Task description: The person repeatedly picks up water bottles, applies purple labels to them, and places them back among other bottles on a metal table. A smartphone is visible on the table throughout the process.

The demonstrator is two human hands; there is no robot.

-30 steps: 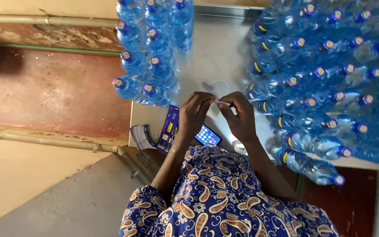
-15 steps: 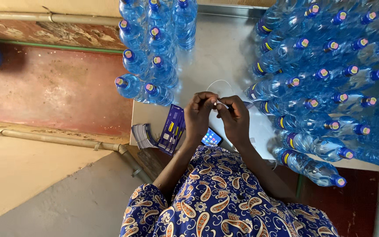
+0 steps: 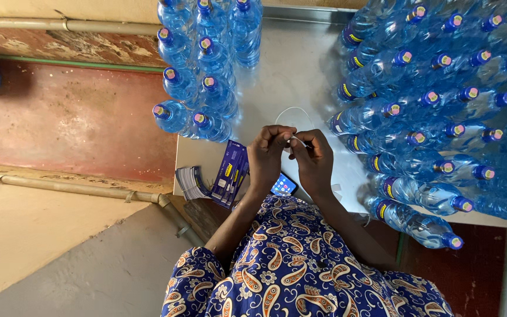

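Both my hands meet over the steel bench [image 3: 300,76], fingers pinched nearly shut on a small pale piece [image 3: 296,139], too small to tell what it is. My left hand [image 3: 270,154] grips it with thumb and forefinger at the tips; my right hand [image 3: 314,159] closes on it from the other side, so the 2 hands touch and the piece stays lifted just off the surface where I can see it.

Under my wrists, at the bench's near edge, lies a phone [image 3: 284,185] with its screen lit, half hidden by my left hand. Just left of those fingers sits a stack of dark blue cards [image 3: 230,174], tilted against one another, and beyond them a smaller bundle of pale slips [image 3: 191,182] at the very corner, all within easy reach.

Just past my fingertips a thin white loop [image 3: 293,110] lies flat on the bare metal.

Farther out, blue plastic water bottles stand left [image 3: 206,76] and lie heaped right [image 3: 441,111], leaving a cleared lane between them where my hands work. Beyond the left bottles the red floor [image 3: 71,117] drops away.
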